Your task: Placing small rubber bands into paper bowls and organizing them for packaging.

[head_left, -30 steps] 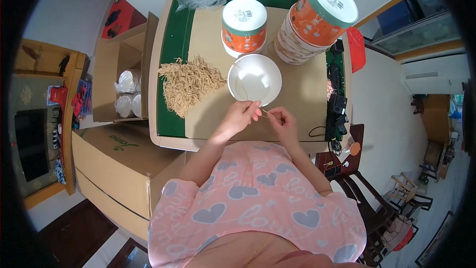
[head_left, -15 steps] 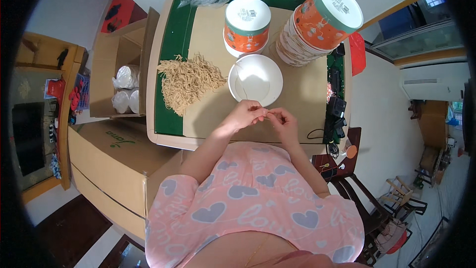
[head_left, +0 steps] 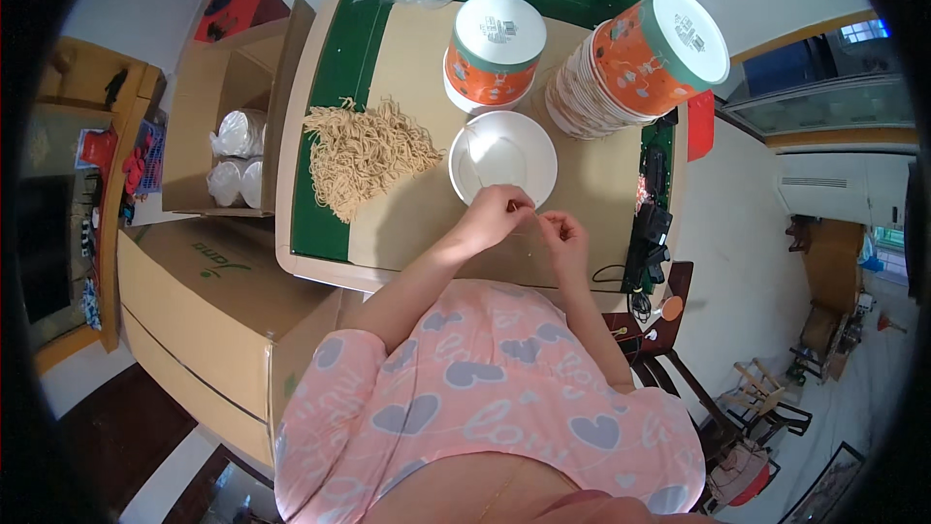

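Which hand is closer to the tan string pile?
Left. The left hand is right of the tan string pile, at the near edge of the white bowl; the right hand is farther right.

Noted on the large cardboard box (head_left: 208,330), left and near side of the white bowl (head_left: 514,151): green lettering (head_left: 215,257), short, readable, with small emblem below. On the pink garment (head_left: 485,379), near side of the bowl: pale script (head_left: 499,417), repeated, partly readable. On bases of the upturned tub (head_left: 497,54), just beyond the bowl, and the stack's end tub (head_left: 648,57), right and beyond: dark print, too small to read.
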Tool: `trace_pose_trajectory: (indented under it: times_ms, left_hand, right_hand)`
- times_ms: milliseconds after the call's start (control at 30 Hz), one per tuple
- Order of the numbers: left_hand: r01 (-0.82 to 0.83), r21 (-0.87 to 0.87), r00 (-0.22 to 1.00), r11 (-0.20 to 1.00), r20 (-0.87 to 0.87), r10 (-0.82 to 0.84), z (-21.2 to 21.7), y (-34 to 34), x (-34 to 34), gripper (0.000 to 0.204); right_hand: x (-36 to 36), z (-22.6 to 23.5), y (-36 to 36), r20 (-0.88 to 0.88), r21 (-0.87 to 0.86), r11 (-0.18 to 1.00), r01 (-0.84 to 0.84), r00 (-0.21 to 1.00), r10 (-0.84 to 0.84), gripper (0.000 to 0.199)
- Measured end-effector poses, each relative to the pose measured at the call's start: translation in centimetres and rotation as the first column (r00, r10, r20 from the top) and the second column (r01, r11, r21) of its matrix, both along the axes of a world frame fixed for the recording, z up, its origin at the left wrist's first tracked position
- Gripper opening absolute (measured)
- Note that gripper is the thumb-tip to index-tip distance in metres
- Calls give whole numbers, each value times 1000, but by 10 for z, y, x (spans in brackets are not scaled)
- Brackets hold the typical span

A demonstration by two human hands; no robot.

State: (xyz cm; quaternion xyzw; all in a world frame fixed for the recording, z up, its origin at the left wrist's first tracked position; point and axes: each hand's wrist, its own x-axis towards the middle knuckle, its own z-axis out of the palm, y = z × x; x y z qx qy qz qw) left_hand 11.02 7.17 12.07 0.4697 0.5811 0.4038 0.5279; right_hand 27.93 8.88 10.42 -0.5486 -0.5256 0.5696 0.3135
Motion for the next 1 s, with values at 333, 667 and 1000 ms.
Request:
trace_pose_trajectory:
  times_ms: [333, 667, 1000]
  left_hand:
    - [102, 122, 878, 987, -478, -31, -20, 19, 1, 17]
    - [125, 137, 876, 983, -481, -44, -21, 21, 1, 18]
    - [151, 170, 876, 974, -479, -53, -19, 22, 4, 11]
  right_hand:
    - [12, -44, 17, -103, -216, 973, 77, 990, -101, 5]
    - [9, -48, 20, -129, -203, 979, 34, 990, -61, 6]
    - [6, -42, 20, -178, -226, 974, 26, 982, -67, 10]
